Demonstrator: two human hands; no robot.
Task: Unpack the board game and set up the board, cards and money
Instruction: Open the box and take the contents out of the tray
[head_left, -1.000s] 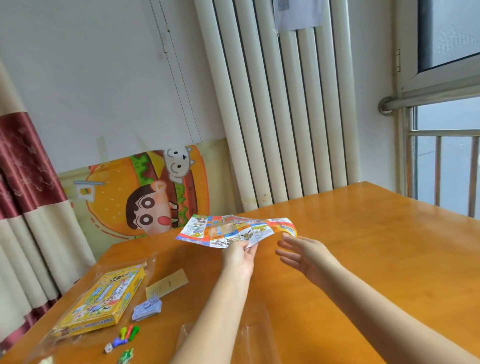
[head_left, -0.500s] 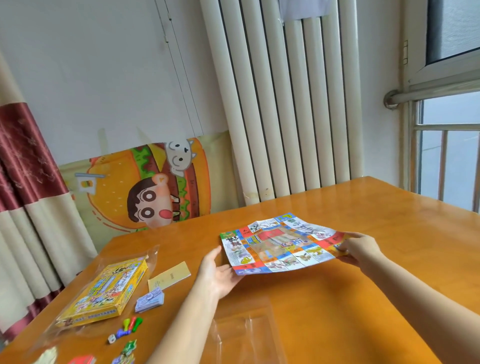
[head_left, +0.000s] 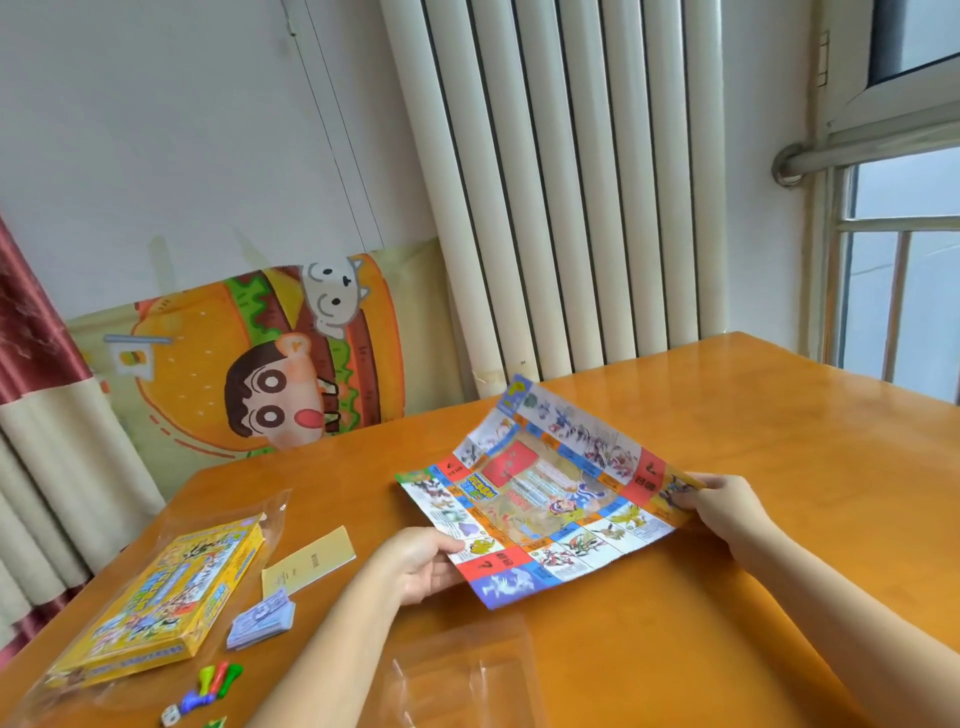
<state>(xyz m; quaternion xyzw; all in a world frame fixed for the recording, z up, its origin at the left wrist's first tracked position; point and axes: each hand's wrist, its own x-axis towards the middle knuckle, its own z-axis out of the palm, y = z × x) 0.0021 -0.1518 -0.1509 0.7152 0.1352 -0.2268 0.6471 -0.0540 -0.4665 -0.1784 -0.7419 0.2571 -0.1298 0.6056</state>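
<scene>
Both grips pinching one paper board (head_left: 550, 499): left hand (head_left: 423, 564) near edge, right hand (head_left: 719, 501) right corner. Desk (head_left: 779, 597): one yellow box (head_left: 161, 597), one money stack (head_left: 262, 621), one die (head_left: 170, 716).

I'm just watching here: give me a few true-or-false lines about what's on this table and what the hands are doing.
1. Both hands hold the paper game board. True: the left hand and the right hand grip opposite edges.
2. The board is still folded shut. False: it is spread open.
3. The yellow game box lies right of the board. False: it lies to the left.
4. A stack of play money lies beside the box. True.
5. A die lies near the coloured pawns. True.
</scene>
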